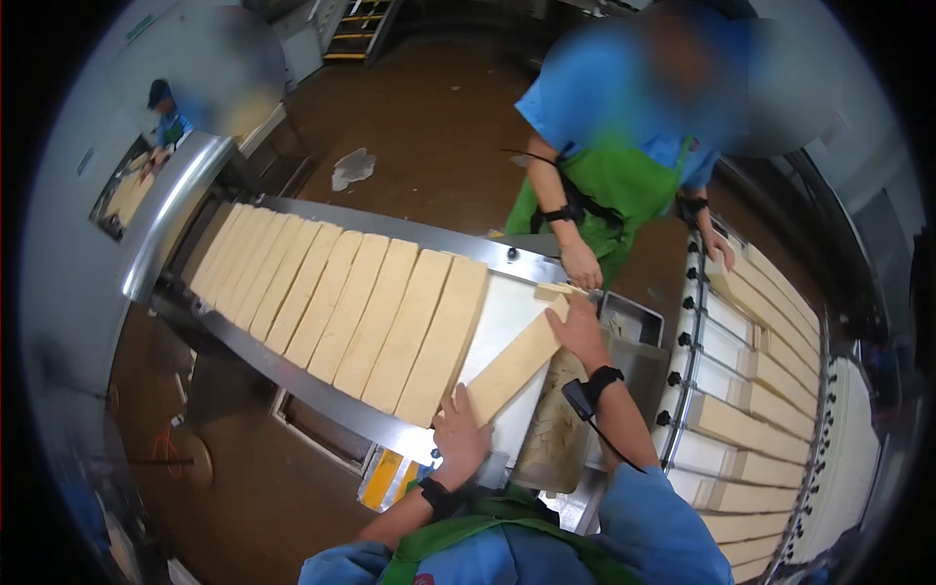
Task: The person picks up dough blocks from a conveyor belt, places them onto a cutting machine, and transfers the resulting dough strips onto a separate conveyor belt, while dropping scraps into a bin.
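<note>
A long pale block (517, 363), dough-like in look, lies slantwise over the white belt (497, 300) near the conveyor's end. My left hand (460, 437) grips its near end, with fingertips by the last block in the row. At the far end, my right hand (581, 336) has hold of the same block, its thumb on the top face. Left of it, a row of similar pale blocks (366, 307) sits side by side on the conveyor. Small pale pieces (556, 291) lie just beyond my right hand.
Opposite me stands a co-worker in a green apron (614, 190), one hand (581, 265) near the small pieces, the other on a second conveyor (717, 380) carrying spaced blocks. A bin of scraps (551, 439) is below my right arm. A metal hood (180, 210) spans the conveyor's far end.
</note>
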Tool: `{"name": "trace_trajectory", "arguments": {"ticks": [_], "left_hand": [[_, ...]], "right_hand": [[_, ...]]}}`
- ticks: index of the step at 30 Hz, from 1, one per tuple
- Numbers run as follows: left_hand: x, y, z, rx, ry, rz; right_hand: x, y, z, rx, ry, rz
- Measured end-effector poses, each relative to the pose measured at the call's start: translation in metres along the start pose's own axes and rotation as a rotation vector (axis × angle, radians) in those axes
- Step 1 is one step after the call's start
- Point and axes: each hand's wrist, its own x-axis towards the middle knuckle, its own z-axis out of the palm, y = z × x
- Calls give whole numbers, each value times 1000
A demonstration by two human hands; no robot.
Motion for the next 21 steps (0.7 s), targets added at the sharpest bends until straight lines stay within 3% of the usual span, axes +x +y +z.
{"name": "trace_trajectory", "arguments": {"ticks": [2,3,5,7,8,10,11,13,14,21], "left_hand": [[4,5,9,78,-23,-63],[6,1,18,91,-41,-23],[8,-11,40,193,155,65],[10,-12,47,146,114,39],[9,-12,47,119,110,80],[-5,17,32,53,91,101],[-6,26,37,62,58,156],[-14,43,44,8,161,381],[-22,61,50,-29,175,363],[-61,189,65,19,-36,896]], "right_hand": [[-7,7,10,-29,81,-74],[-11,8,15,64,66,-16],[-22,0,3,157,24,159],[-41,3,-10,115,65,210],[-54,12,-11,116,208,166],[-86,9,-56,88,177,237],[-106,15,-76,73,210,290],[-143,26,-105,139,482,329],[-165,33,-123,87,603,348],[-295,131,-221,-112,1035,611]]}}
